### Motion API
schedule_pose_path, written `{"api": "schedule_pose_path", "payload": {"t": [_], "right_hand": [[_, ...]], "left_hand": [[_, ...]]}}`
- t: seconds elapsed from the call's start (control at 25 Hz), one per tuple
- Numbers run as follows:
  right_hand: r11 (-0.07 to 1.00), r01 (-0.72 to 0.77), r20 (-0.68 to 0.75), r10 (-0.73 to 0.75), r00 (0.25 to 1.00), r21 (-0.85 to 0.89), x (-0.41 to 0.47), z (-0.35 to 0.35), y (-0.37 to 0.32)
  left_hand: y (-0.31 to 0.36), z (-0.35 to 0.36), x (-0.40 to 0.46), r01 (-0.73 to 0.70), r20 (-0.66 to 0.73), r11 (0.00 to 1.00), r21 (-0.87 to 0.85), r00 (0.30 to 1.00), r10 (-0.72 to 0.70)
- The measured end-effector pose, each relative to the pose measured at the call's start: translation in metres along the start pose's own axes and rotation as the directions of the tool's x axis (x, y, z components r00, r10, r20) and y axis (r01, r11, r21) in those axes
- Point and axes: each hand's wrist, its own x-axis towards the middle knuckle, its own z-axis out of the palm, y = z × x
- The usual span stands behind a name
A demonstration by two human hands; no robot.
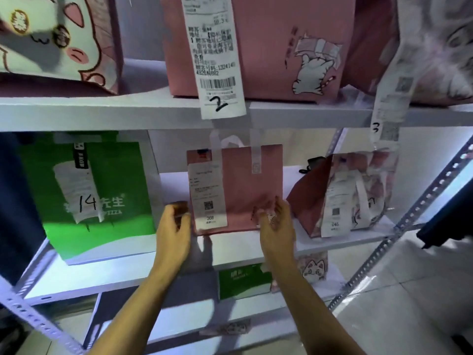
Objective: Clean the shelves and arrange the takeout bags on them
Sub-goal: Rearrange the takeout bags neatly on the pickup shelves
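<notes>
A small pink takeout bag [245, 185] with a white receipt marked 366 stands upright in the middle of the white middle shelf [332, 245]. My left hand [174, 231] is at the bag's lower left edge, fingers curled against its side. My right hand [277, 226] touches the bag's lower right corner, fingers spread over it. A green bag [102, 185] with a receipt marked 14 stands to the left. A dark red and cat-patterned bag [340, 196] with a receipt marked 046 leans to the right.
The upper shelf [128, 111] carries a cat-print bag [51, 39], a large pink bag [281, 47] tagged 2 and another bag [435, 47] tagged 3. Lower shelves hold a green bag [243, 280] and a cat-print bag [313, 269]. A perforated metal upright [399, 226] stands at right.
</notes>
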Motion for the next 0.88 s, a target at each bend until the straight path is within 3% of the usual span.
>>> {"api": "schedule_pose_path", "payload": {"t": [0.16,0.44,0.72,0.88], "right_hand": [[0.999,-0.029,0.029,0.028,0.999,0.032,0.033,-0.015,0.004],[0.981,-0.076,0.216,0.037,0.976,0.176,0.065,-0.029,0.015],[0.96,-0.061,0.227,-0.004,0.974,0.275,0.035,-0.053,0.025],[0.962,-0.037,0.207,-0.021,0.978,0.272,0.004,-0.065,0.019]], "left_hand": [[0.004,0.028,0.011,0.086,-0.002,0.995,0.055,0.996,-0.086],[0.005,0.054,-0.005,0.172,-0.018,0.985,0.02,0.985,-0.172],[0.01,0.049,-0.041,0.123,-0.117,0.989,0.083,0.987,-0.112],[0.02,0.034,-0.072,0.084,-0.101,0.993,0.082,0.992,-0.075]]}}
